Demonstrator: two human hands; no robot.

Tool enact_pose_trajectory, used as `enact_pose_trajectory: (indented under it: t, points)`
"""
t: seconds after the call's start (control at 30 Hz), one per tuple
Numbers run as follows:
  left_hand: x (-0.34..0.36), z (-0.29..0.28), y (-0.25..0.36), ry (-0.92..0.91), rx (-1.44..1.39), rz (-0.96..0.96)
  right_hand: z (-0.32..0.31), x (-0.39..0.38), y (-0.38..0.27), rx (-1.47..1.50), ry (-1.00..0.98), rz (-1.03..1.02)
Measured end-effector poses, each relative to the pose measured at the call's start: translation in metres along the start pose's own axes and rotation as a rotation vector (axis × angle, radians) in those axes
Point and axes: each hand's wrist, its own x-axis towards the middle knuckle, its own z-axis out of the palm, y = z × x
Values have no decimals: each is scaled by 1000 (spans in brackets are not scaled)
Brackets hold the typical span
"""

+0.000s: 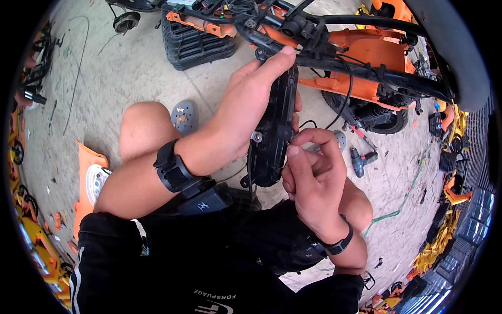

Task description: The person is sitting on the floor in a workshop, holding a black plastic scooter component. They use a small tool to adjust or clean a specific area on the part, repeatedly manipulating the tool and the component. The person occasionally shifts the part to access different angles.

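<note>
My left hand (243, 107) grips a long black plastic housing (277, 115) and holds it up lengthwise above my lap. The thumb lies along its upper end, and fingertips show past its right edge. A round metal bolt head (257, 137) sits on the housing's left side. My right hand (320, 183) is closed in a pinch against the lower right edge of the housing. Whatever is between those fingertips is too small to make out. A black cable (345, 99) loops down from the vehicle frame (366, 70) toward the right fingers.
The orange and black vehicle frame spans the top, above a black wheel (389, 121). A black crate (196, 49) stands beneath its left part. A cordless drill (362, 161) lies on the concrete floor at right, near a red-handled tool (363, 137). An orange panel (90, 162) lies at left.
</note>
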Motion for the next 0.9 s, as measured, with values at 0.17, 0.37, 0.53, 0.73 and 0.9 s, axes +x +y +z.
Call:
enact_pose_trajectory:
  t: [0.17,0.37,0.53,0.73,0.9]
  points:
    - [1,1,4,-15,-25,-39,-15,7,-6,238,-179,156]
    - [-9,5,8,-221,56,3,-25,5,-18,191,-11,-31]
    - [-15,5,10,-226,195,39,-41,11,-26,90,-151,-103]
    - [-28,5,12,-300,52,-88,-26,6,-36,14,20,-297]
    - [-29,1,6,-381,77,-181,-35,4,-34,-569,20,-677]
